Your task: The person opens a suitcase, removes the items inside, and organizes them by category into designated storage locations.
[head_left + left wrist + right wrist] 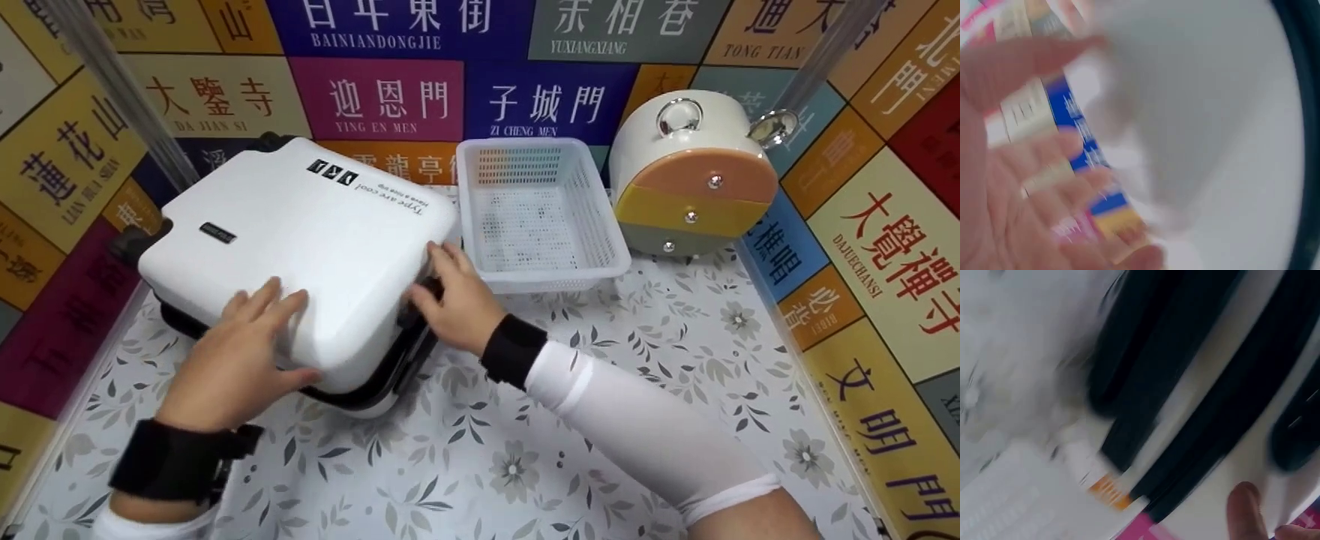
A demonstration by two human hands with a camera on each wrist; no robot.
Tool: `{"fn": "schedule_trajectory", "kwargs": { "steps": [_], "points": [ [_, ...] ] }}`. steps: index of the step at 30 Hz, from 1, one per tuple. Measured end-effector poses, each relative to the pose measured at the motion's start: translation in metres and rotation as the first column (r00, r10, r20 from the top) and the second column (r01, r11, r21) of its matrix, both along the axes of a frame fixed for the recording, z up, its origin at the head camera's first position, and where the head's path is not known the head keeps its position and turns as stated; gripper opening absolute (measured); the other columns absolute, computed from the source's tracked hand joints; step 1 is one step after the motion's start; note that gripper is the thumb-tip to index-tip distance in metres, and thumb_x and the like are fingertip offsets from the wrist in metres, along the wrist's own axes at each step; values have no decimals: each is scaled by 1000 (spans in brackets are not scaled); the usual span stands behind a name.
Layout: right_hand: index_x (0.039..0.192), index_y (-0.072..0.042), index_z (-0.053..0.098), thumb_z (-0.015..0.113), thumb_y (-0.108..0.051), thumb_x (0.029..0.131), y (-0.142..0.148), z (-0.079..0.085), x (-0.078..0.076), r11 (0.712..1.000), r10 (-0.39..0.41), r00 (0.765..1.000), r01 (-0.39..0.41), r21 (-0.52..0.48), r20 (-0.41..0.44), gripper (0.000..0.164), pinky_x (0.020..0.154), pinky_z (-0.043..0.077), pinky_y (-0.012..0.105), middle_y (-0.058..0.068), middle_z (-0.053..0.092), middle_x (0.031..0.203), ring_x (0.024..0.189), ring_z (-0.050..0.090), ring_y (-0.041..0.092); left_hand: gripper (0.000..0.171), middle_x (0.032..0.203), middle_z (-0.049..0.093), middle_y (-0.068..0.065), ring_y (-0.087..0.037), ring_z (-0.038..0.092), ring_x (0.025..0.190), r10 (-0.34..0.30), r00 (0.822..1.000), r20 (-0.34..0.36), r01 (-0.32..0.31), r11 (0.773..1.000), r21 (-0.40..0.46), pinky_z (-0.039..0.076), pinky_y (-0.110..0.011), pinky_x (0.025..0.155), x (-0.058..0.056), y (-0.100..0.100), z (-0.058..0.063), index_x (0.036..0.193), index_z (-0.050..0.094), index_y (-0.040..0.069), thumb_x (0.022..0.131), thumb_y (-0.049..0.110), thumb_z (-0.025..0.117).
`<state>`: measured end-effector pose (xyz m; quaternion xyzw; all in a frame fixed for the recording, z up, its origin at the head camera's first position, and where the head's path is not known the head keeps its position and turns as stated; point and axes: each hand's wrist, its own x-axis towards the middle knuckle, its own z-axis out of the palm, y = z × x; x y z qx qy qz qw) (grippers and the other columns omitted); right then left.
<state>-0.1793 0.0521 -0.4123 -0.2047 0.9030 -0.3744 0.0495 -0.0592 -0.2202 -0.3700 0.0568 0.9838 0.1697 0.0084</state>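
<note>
1. Nearest the camera, in front of the suitcase, a black wristband (169, 461) circles the left wrist; a white sleeve (637, 427) covers the right forearm, reaching in from the suitcase's near right.
2. Printed wall panels (382, 97) stand behind the suitcase and to either side, with little margin past its far and left edges.
3. Table (465, 465), leaf-patterned, has its open stretch in front of the suitcase and to its near right: the best room for moving.
4. White suitcase (300, 247) lies broad face up, its black-trimmed side toward the near right. The step seems to be steadying or shifting it; spread the push between both hands and guide it slowly.
5. Drawer box (686, 176) stands right of the suitcase, well apart.
6. Plastic basket (551, 277) sits just beside the suitcase's right edge; a swing that way could knock its rim.
7. Left hand (232, 360), spread wide, gripping nothing, is at the suitcase's near edge; contact is unclear. Right hand (457, 300) has bent fingers at the suitcase's right edge; I cannot tell whether it grips.
8. Black wheels (131, 244) jut from the suitcase's left end, near the wall; watch for scraping.
</note>
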Motion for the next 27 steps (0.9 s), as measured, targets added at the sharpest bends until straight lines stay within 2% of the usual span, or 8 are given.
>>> {"fn": "schedule_trajectory", "kwargs": {
  "steps": [2,4,10,16,19,21,24,27],
  "points": [
    [170,-14,18,62,-58,101,-1,0,13,996,73,997,-75,42,29,93,126,32,55,24,6,176,157,31,45,121,173,23,-24,-62,16,154,-35,999,-41,35,999,4,13,-84,117,-11,-17,-13,166,34,20,67,52,96],
    [171,-16,10,63,-66,97,-3,0,19,988,127,991,-129,85,37,104,127,29,57,26,-3,175,159,21,47,130,172,26,-24,-61,15,155,-55,993,-109,55,998,-2,8,-83,119,-19,-25,-25,166,34,21,59,57,99],
    [170,-19,-6,69,-69,92,-4,-2,-2,975,185,981,-191,111,64,119,128,28,56,27,-20,172,162,6,46,130,165,41,-22,-55,33,149,-27,957,-290,8,998,-68,24,-78,117,-32,-12,-40,161,44,18,53,67,97],
    [171,-17,10,68,-58,97,4,1,-14,973,198,980,-195,125,-11,103,131,26,49,20,-3,177,164,12,36,129,160,47,-23,-52,41,143,48,928,-370,-98,988,-116,34,-76,112,-45,20,-46,159,46,14,55,76,90],
    [170,-16,20,68,-59,97,0,4,-3,947,281,956,-262,186,-80,97,129,26,58,20,3,177,160,15,50,127,159,47,-23,-52,42,142,95,918,-384,-156,979,-132,36,-73,110,-52,36,-48,158,45,10,59,77,88],
    [169,-17,25,70,-61,95,-5,6,0,921,331,930,-281,270,-160,97,126,27,64,19,7,177,155,18,60,124,159,47,-24,-53,42,141,115,922,-369,-181,972,-150,37,-73,110,-58,48,-45,158,44,7,63,76,87],
    [167,-21,33,74,-60,91,-12,7,-1,893,350,892,-225,390,-287,94,124,29,68,15,18,176,149,25,67,116,158,48,-25,-54,45,138,91,952,-292,-150,971,-188,42,-71,107,-65,54,-29,157,43,3,71,68,87],
    [165,-24,36,78,-56,89,-15,8,-8,885,329,891,-174,432,-315,93,126,28,65,12,22,176,148,29,66,111,157,48,-29,-55,48,137,41,980,-193,-73,984,-161,42,-73,108,-73,31,-10,157,43,1,74,60,89]
  ]
}}
